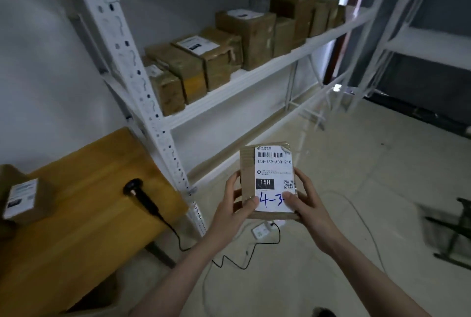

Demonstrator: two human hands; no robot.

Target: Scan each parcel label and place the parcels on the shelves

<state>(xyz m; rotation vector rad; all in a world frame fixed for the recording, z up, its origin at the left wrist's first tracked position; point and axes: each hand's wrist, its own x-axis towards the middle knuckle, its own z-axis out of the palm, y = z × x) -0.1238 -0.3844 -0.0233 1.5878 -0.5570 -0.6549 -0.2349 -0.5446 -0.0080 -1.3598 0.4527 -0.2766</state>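
Note:
I hold a small brown cardboard parcel point(248, 171) in front of me, above the floor. Its white label point(274, 176) faces up, with a barcode, "15H" and a blue handwritten "4-3". My left hand point(235, 204) grips the parcel's left edge with the thumb on the label's lower corner. My right hand point(304, 199) grips the right edge, thumb on the label too. A black barcode scanner point(139, 195) lies on the wooden table point(84, 214) to the left. The white metal shelf point(254, 79) ahead carries several brown parcels.
Another labelled parcel point(23, 199) sits at the table's left edge. The scanner's black cable point(229, 263) trails over the floor to a white power strip point(262, 230). A second white rack point(428, 46) stands at the right. A dark frame point(456, 235) lies on the floor.

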